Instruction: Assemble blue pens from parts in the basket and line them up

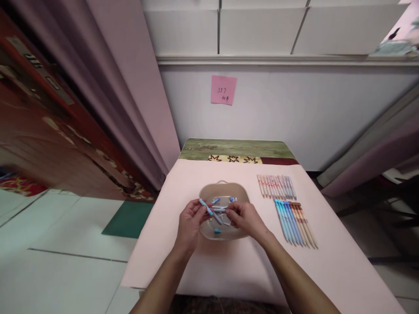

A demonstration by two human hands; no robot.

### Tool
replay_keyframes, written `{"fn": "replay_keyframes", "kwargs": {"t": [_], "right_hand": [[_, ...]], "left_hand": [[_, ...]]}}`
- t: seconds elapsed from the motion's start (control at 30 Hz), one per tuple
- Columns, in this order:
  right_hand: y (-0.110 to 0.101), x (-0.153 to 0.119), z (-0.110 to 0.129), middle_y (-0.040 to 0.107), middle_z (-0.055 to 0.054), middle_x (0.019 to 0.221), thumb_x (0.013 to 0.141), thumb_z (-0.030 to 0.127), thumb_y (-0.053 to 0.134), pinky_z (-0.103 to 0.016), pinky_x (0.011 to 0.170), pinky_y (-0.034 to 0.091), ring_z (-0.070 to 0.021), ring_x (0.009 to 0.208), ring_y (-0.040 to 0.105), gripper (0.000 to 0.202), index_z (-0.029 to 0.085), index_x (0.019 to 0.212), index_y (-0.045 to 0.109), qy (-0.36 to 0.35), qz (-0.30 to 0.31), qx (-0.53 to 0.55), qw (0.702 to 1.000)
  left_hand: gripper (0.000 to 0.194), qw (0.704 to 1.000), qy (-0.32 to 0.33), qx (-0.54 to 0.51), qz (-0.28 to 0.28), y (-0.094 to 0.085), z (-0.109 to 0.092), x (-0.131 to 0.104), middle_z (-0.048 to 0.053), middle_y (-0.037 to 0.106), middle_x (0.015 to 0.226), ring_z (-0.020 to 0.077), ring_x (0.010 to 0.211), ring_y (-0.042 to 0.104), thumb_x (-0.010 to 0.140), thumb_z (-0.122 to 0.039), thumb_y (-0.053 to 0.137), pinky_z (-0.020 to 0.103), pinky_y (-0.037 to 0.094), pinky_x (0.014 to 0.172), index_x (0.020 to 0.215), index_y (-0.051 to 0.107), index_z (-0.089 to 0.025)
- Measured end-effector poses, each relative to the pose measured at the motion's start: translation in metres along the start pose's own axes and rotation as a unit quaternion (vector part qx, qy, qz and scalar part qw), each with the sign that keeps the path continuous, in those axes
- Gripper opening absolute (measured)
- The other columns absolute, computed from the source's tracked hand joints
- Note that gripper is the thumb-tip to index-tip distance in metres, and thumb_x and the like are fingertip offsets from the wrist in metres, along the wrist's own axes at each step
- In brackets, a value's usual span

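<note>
The forearms reach in from the bottom edge over a table (209,272) with a pale pink cover. The left hand (190,219) is closed in a pinch, thumb and fingers on a blue tube (206,207) that slants down to the right, lighter at its upper end. The right hand (242,216) is nearly closed too, fingers curled in, the thumb and fingertips on the end of a pale rod (219,209) that points left towards the tube. Both hands are over a tub (224,190), the left at its left side and the right at its right side.

In the tub lie small loose parts: a teal piece (218,230) near the close rim, a blue-and-white bit (233,199) near the far right, and some slim pale pieces in the middle, too small to tell apart.

Right of the tub, beyond the right hand, a row of pens (294,223) lies side by side, points towards the near edge, blue ones on the left and brown-topped ones on the right. Just behind it is a second row (276,187), paler, with pinkish to grey-blue barrels.

Past the cover, a green strip (235,147) of the tabletop shows at the far end. Behind it stands a white wall (262,113) with a pink note (223,90) that bears "357" and more writing, and above that are white panels (262,31)
</note>
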State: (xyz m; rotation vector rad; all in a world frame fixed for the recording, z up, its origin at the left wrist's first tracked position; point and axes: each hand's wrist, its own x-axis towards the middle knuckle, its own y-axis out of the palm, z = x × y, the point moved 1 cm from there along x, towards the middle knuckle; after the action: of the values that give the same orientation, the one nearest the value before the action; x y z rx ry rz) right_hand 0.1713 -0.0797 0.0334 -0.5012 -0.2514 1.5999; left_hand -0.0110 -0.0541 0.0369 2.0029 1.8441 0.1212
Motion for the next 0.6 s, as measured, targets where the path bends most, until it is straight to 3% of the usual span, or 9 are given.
{"fn": "replay_keyframes", "kwargs": {"t": [0.1,0.23,0.4,0.6], "right_hand": [[-0.011,0.002,-0.004,0.069,-0.001,0.064,0.084,0.029,0.049,-0.021,0.059,0.044,-0.0141,0.061,0.064,0.021,0.019,0.080,0.067,-0.007,-0.048,-0.125,0.991],[-0.011,0.009,-0.004,0.073,-0.005,0.085,0.081,0.024,0.054,-0.024,0.070,0.044,-0.0185,0.081,0.067,0.020,0.023,0.087,0.072,0.015,-0.015,-0.337,0.941],[0.016,0.019,-0.006,0.074,-0.012,0.083,0.073,0.015,0.058,-0.028,0.069,0.047,-0.0245,0.082,0.068,0.020,0.019,0.082,0.075,0.029,0.050,-0.390,0.919],[0.035,0.023,-0.009,0.072,-0.021,0.089,0.075,0.010,0.053,-0.032,0.071,0.049,-0.0287,0.085,0.068,0.025,0.010,0.088,0.074,0.022,0.085,-0.419,0.904]], "left_hand": [[0.023,0.989,0.095,0.107,0.024,0.000,-0.001,-0.001,0.006,0.072,0.093,0.0181,0.087,0.067,0.075,-0.026,0.069,0.031,0.052,0.081,0.094,0.057,-0.017],[0.017,0.976,0.103,0.190,0.035,-0.004,0.005,0.000,0.004,0.069,0.088,0.0174,0.084,0.065,0.076,-0.028,0.067,0.029,0.050,0.077,0.086,0.057,-0.018],[0.015,0.958,0.103,0.265,0.032,-0.009,0.011,0.001,-0.002,0.061,0.073,0.0127,0.067,0.059,0.076,-0.029,0.066,0.024,0.048,0.064,0.080,0.056,-0.018],[0.019,0.963,0.154,0.220,-0.001,-0.014,0.002,0.004,0.000,0.063,0.082,0.0141,0.077,0.061,0.077,-0.027,0.064,0.026,0.049,0.072,0.092,0.058,-0.019]]}}
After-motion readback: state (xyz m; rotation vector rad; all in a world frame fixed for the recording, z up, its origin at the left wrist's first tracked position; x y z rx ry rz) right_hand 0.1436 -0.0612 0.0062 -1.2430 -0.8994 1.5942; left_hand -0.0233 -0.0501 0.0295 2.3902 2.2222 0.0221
